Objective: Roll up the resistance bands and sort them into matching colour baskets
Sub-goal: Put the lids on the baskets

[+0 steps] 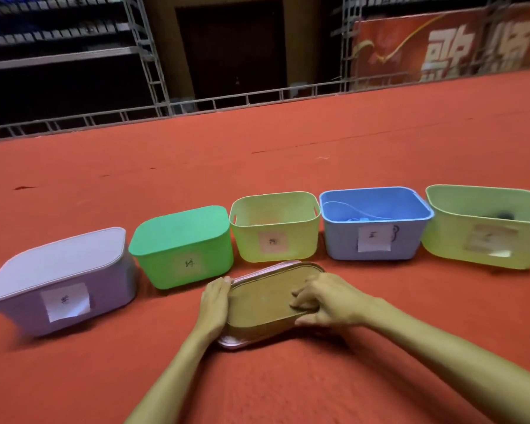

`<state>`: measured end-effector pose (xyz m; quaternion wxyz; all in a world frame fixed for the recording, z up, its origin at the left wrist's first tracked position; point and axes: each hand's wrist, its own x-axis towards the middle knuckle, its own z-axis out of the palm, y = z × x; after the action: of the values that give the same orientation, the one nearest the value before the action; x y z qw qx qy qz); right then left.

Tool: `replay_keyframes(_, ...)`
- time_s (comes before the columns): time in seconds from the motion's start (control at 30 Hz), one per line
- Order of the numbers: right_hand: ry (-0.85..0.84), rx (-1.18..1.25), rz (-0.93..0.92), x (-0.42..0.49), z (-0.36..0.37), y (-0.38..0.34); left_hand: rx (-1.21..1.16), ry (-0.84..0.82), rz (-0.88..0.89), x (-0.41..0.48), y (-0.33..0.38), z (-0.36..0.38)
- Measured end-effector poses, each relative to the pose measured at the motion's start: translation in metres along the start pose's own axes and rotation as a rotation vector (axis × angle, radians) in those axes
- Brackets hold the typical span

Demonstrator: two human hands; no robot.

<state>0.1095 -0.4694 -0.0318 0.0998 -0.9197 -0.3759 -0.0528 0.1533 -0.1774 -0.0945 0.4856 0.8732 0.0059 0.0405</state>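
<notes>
Green lid (181, 228) closing green basket (193, 270), red carpet (288, 154) underneath.

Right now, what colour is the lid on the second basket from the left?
Green plastic lid, clearest in head view.

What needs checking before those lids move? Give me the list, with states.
1. Left hand grips lids at left edge: ok.
2. Right hand grips their right end: ok.
3. Middle basket open: ok.
4. Middle basket's contents: cannot tell.
5. Blue basket open, cord inside: ok.
6. Purple basket and green basket lidded: ok.
</notes>
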Motion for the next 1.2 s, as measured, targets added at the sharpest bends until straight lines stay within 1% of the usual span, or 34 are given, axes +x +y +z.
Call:
replay_keyframes(0.03,0.067,0.017,0.007,-0.004,-0.009,0.006,-0.105,0.005,-0.028,0.005,0.005,0.006)
replay_keyframes(0.1,0.269,0.033,0.049,-0.006,-0.028,0.017,-0.251,0.024,-0.075,0.014,0.011,0.018)
replay_keyframes(0.13,0.367,0.023,0.073,-0.003,-0.038,0.021,-0.262,0.039,-0.064,0.012,0.019,0.022)
replay_keyframes(0.17,0.433,0.014,0.097,0.002,-0.049,0.026,-0.221,0.087,-0.023,0.009,0.030,0.026)
replay_keyframes(0.2,0.464,0.022,0.128,0.010,-0.061,0.031,-0.153,0.186,0.037,0.004,0.044,0.029)
replay_keyframes(0.3,0.460,0.115,0.192,0.042,-0.093,0.049,0.028,0.547,0.270,-0.003,0.079,0.029)
replay_keyframes(0.33,0.458,0.139,0.187,0.056,-0.103,0.058,0.083,0.632,0.325,0.001,0.088,0.028)
replay_keyframes(0.37,0.450,0.157,0.186,0.071,-0.111,0.067,0.137,0.676,0.359,0.007,0.098,0.026)
replay_keyframes(0.4,0.434,0.168,0.188,0.086,-0.118,0.076,0.196,0.674,0.384,0.016,0.104,0.024)
replay_keyframes(0.47,0.387,0.196,0.213,0.117,-0.130,0.094,0.320,0.604,0.450,0.035,0.116,0.020)
replay_keyframes(0.53,0.331,0.217,0.241,0.144,-0.136,0.109,0.468,0.490,0.507,0.056,0.121,0.016)
replay_keyframes(0.63,0.227,0.188,0.290,0.177,-0.130,0.131,0.676,0.269,0.540,0.086,0.120,0.012)
replay_keyframes(0.7,0.193,0.142,0.332,0.194,-0.121,0.145,0.766,0.146,0.542,0.101,0.119,0.013)
replay_keyframes(0.77,0.178,0.095,0.378,0.207,-0.113,0.160,0.803,0.080,0.528,0.116,0.119,0.016)
replay_keyframes(0.87,0.137,0.076,0.409,0.222,-0.101,0.182,0.802,0.034,0.502,0.133,0.118,0.022)
replay_keyframes(1.0,0.145,0.039,0.434,0.232,-0.071,0.198,0.844,0.025,0.439,0.137,0.122,0.042)
replay_keyframes(1.2,0.132,0.066,0.428,0.241,-0.057,0.206,0.907,0.148,0.451,0.133,0.119,0.053)
